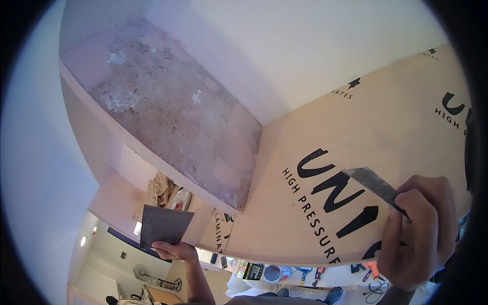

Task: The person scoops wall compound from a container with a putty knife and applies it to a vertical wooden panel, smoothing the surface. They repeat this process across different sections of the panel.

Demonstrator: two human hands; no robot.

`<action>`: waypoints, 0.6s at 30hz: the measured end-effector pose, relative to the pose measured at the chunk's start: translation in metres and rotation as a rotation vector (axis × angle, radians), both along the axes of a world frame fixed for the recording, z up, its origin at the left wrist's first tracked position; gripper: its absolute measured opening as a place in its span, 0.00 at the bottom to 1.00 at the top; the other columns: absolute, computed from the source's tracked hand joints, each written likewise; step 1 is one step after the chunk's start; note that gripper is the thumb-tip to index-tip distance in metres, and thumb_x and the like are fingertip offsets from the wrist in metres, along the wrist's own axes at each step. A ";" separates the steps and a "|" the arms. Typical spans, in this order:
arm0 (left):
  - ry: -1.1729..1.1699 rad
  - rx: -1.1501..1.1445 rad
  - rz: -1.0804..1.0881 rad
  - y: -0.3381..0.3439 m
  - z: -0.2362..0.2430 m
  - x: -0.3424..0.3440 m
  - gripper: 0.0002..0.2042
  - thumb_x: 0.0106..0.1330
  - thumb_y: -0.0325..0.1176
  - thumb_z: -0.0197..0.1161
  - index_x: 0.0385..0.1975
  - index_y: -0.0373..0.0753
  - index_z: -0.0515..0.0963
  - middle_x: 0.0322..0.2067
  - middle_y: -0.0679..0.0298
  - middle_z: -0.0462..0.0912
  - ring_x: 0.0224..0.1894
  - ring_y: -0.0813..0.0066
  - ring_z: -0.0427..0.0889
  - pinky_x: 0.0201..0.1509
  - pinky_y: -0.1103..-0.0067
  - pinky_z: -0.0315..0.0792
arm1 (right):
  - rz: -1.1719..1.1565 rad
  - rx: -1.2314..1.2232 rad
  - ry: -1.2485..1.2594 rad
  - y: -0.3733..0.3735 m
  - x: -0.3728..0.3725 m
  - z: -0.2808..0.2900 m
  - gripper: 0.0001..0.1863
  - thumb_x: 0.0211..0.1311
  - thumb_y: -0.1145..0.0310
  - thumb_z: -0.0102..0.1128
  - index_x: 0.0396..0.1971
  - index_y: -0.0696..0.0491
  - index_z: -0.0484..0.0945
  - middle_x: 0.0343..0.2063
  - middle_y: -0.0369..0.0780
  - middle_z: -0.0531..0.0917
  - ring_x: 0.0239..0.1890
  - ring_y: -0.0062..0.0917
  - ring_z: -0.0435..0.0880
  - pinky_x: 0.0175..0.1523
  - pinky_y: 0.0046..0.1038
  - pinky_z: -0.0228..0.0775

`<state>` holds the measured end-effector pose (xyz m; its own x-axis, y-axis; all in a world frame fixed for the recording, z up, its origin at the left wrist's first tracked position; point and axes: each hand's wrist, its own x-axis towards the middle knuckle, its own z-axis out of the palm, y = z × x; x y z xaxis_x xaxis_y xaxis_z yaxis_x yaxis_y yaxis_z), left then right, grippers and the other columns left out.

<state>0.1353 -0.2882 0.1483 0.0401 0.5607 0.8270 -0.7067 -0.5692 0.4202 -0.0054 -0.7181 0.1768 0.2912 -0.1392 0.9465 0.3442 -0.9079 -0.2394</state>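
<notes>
My left hand [175, 251], low and left of centre, grips a flat, dark grey, roughly square scraper plate [165, 226] by its lower edge. At the right, my right hand [422, 229] is closed on a narrower grey scraper blade [373, 183], its surface smeared with pale residue. That blade stands in front of a tan sheet [274, 218] with large black print, and I cannot tell if it touches. Up and left is a pinkish panel [203, 127] with a patchy grey-brown face and white smears. Both blades appear apart from it.
A pale wall [284, 46] meets the panel's far side. Crumpled brown paper [160, 189] lies below the panel's edge. Lower down are a tin [274, 273], a blue-handled brush [305, 274], several hand tools and a coiled cable [376, 293]. A fan [142, 272] stands at lower left.
</notes>
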 end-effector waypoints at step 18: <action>-0.109 0.061 -0.110 0.019 -0.013 0.008 0.27 0.78 0.56 0.45 0.48 0.31 0.70 0.48 0.55 0.75 0.51 0.67 0.76 0.58 0.70 0.73 | 0.074 -0.598 -0.428 -0.055 0.000 -0.042 0.08 0.71 0.69 0.53 0.37 0.59 0.71 0.28 0.54 0.84 0.25 0.37 0.86 0.20 0.30 0.79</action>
